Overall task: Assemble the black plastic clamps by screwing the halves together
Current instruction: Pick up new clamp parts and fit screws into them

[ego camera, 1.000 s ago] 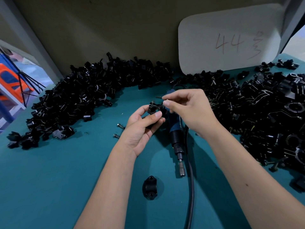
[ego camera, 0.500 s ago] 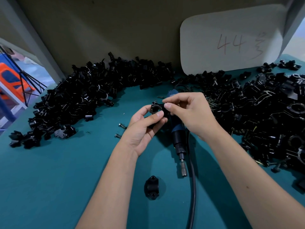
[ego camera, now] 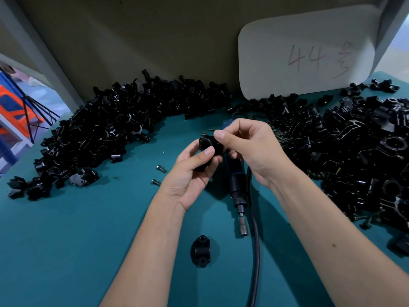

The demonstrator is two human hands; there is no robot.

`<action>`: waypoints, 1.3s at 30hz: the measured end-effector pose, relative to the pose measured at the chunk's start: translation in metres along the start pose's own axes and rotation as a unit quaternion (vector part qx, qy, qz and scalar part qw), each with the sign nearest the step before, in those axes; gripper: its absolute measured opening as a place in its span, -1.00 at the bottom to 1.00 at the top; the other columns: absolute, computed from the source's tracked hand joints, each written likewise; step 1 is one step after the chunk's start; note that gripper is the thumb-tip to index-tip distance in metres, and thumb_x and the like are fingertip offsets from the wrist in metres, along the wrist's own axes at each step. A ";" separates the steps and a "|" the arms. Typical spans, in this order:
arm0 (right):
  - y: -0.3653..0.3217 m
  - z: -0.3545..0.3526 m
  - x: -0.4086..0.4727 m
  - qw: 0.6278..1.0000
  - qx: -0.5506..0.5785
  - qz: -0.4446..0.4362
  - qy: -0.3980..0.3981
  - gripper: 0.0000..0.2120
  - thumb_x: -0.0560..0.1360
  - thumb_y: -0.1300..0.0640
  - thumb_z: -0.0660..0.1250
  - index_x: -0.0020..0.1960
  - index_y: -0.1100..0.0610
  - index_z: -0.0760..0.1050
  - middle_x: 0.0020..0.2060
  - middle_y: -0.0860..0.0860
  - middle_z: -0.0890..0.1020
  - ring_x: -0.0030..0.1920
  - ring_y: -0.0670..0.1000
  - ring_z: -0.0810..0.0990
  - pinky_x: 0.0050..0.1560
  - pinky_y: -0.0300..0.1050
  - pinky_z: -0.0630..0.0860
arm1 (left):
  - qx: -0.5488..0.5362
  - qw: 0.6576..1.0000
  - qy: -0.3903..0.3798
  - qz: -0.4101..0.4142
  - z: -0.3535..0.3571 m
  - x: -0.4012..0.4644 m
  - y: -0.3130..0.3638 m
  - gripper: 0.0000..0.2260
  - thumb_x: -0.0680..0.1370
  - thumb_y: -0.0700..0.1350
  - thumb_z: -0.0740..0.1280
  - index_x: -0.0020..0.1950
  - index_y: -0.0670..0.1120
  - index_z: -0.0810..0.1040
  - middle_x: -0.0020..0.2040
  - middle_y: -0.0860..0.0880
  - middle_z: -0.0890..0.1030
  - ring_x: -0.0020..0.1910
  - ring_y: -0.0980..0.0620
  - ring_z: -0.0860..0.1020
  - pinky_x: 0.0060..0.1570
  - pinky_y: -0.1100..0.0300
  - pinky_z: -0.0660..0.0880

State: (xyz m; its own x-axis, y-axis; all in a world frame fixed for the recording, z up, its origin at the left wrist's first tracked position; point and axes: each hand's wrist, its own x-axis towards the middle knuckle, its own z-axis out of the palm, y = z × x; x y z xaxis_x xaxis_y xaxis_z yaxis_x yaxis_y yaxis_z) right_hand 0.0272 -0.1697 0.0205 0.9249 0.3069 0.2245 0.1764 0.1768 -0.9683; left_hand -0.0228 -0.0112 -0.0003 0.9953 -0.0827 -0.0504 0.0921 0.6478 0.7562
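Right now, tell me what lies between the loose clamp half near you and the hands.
In the head view, only bare teal table lies between the clamp half and the hands; the screwdriver lies off to the right.

Table: a teal work surface (ego camera: 66, 240) fills the lower view.
Back panel: a drab board (ego camera: 143, 41) stands upright behind the table.
Sign: a white rounded card (ego camera: 276, 52) leans on that board, hand-marked "44" (a further scrawled character is unclear).
Outside: an orange and blue frame (ego camera: 13, 107) shows past the grey post (ego camera: 44, 58) at left.
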 end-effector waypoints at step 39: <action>-0.007 0.007 -0.008 0.997 0.070 0.021 -0.010 -0.93 0.38 0.15 0.57 -0.23 0.11 0.70 -0.26 0.06 0.65 -0.29 0.04 0.49 -0.39 -0.24 0.40 | -0.007 1.000 -0.017 -0.003 0.002 -0.001 -0.003 -0.64 0.43 -0.26 0.48 0.22 -0.18 0.59 -0.02 -0.10 0.69 -0.16 0.06 0.66 -0.16 0.35 0.61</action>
State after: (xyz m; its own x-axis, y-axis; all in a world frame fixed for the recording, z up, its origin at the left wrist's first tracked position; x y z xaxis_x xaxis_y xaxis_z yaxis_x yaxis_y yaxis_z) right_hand 0.0164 -0.1670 0.0268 0.9237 0.3344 0.1868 0.0869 0.2922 -0.9524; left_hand -0.0238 -0.0141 -0.0012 0.9932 -0.1121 -0.0329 0.0989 0.6570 0.7474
